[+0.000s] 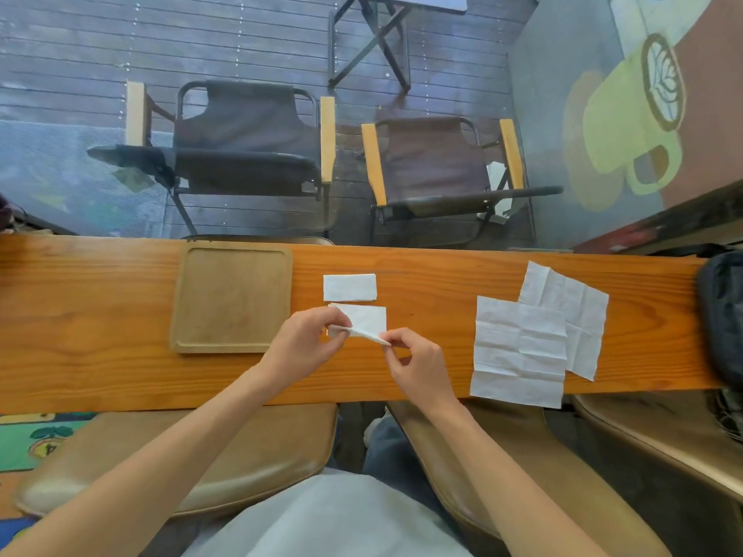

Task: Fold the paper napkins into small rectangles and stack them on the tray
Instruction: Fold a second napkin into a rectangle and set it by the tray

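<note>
White napkins: 1 folded (349, 287), 2 flat (518, 351), 1 half-folded (368, 320) pinched betw. left hand (305, 347) & right hand (418, 363) fingers.

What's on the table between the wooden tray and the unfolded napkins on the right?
In the head view, between the tray and the unfolded napkins lie one folded napkin and a second napkin held by both hands, left and right.

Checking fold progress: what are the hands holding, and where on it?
Both hold one half-folded napkin: left hand pinches its left edge, right hand its near right corner.
</note>
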